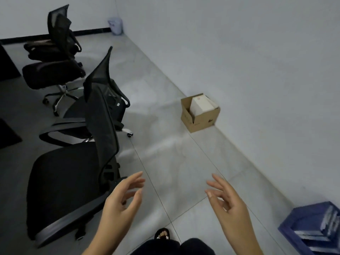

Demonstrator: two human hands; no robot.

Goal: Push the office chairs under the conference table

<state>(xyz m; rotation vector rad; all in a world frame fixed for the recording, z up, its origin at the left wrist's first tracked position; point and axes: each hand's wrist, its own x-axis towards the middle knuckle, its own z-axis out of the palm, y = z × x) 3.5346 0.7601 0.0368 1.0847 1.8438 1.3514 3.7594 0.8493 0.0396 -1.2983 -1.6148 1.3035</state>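
Three black mesh office chairs stand in a row on the left. The nearest chair (66, 184) has its backrest toward me. Behind it stand a second chair (103, 107) and a far chair (55, 57). Dark edges of the conference table (7, 65) show at the far left. My left hand (121, 205) hovers open just right of the nearest chair's backrest base, touching nothing. My right hand (228, 208) is open over the bare floor, fingers apart.
A cardboard box (199, 113) with white items sits against the right wall. A blue crate (312, 229) of stacked items stands at the lower right. A pale bin (115, 25) occupies the far corner. My sandalled foot (162, 234) shows at the bottom.
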